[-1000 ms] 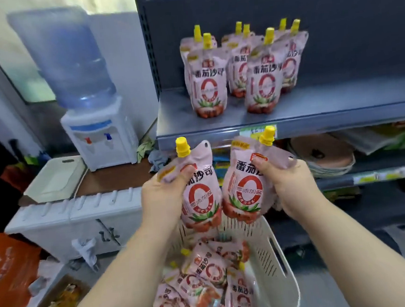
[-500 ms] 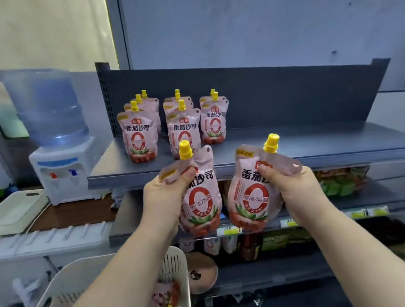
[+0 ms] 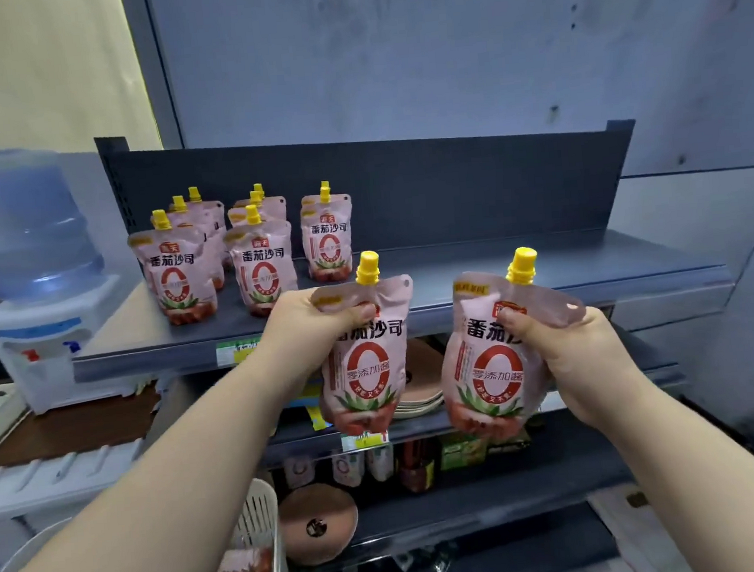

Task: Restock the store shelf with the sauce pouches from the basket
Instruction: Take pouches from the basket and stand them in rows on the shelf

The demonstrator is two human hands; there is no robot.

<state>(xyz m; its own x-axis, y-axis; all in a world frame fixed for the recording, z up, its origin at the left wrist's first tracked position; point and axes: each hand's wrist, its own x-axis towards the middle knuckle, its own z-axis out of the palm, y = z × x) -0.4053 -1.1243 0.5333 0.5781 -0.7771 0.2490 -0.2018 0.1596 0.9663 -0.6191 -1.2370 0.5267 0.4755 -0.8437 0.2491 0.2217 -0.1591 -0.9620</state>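
Left grip pinched the left pouch, right grip the right pouch, just under each spout. The soft, light bodies hung below, their film possibly slick.

The left hand grips a yellow-capped tomato sauce pouch near its top. The right hand grips a second pouch likewise, both upright before the top shelf. The stocked pouches cluster on its left end. The white basket lies lower left.

Bare left hand, bare right hand, bare forearms.
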